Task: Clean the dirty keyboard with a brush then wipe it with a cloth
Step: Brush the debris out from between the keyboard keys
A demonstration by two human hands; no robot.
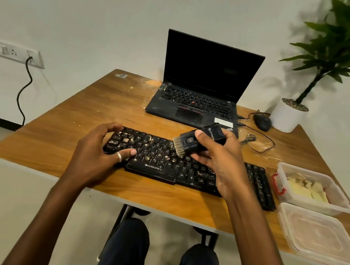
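Observation:
A black keyboard (160, 160) strewn with pale crumbs lies across the near middle of the wooden table (66, 123). My left hand (99, 149) rests on its left end, thumb on the keys and fingers curled over the far edge. My right hand (218, 160) grips a black brush (198, 141) with light bristles that point down-left and touch the keys around the keyboard's middle. A yellowish cloth (306, 187) lies folded inside a clear plastic box (339, 207) at the right.
An open black laptop (197, 103) stands behind the keyboard. A mouse (262, 122) with its cable and a white potted plant (288, 116) sit at the back right. A clear lid (320, 237) lies at the near right edge. A wall socket (13, 52) is on the left.

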